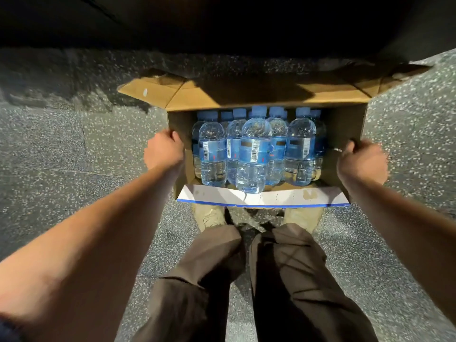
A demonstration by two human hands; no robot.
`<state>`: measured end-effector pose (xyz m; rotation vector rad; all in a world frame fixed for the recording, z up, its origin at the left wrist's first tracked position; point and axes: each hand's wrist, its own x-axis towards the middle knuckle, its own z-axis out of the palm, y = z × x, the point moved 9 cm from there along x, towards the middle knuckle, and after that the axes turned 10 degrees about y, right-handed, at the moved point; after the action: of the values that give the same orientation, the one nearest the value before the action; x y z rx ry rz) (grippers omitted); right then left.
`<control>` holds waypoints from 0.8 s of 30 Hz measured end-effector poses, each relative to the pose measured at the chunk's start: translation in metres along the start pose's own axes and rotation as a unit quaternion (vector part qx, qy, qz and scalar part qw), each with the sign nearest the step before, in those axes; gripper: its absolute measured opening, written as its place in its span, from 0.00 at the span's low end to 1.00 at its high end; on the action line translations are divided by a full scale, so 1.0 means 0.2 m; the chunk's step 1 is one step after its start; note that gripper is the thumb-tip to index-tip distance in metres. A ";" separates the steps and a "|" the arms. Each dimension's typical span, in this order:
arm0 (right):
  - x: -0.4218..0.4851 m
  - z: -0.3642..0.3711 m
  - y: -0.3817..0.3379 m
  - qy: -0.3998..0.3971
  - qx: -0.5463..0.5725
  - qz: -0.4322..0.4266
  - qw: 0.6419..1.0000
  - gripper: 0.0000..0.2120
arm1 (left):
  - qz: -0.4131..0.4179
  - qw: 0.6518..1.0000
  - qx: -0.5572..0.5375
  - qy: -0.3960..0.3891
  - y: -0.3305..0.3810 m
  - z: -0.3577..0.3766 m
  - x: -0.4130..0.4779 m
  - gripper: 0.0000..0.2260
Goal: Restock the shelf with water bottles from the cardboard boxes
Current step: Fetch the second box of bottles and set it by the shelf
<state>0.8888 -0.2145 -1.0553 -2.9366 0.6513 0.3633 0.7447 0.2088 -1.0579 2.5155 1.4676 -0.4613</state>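
Left hand (164, 151), right hand (361, 160) grip opposite short walls of open brown cardboard box (345, 134); clear blue-capped water bottles (254, 149) upright between hands.

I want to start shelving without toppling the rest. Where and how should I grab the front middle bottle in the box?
By the neck just under its blue cap, likely straight from above. The front middle bottle stands upright with neighbouring bottles crowding both sides, so only its top looks free. The left hand and right hand both grip the cardboard box walls; free one first.
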 end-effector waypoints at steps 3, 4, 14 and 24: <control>0.00 0.02 0.01 -0.012 -0.005 -0.003 1.000 0.17 | 0.005 1.000 0.008 -0.001 -0.01 0.01 0.00 0.19; 0.00 0.04 0.02 -0.021 -0.012 0.000 1.000 0.18 | 0.006 1.000 0.009 0.003 -0.01 0.01 0.00 0.19; 0.05 0.10 0.06 -0.052 -0.100 -0.030 0.993 0.31 | -0.026 0.992 0.101 -0.068 -0.10 0.13 0.07 0.26; 0.06 0.10 -0.03 -0.061 -0.194 -0.150 0.967 0.32 | -0.003 0.970 0.085 -0.229 -0.09 0.18 0.01 0.21</control>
<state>0.8988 -0.2100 -1.0781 -3.2712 0.1202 0.7003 0.7244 0.2080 -1.0916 2.3022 1.2988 -1.1243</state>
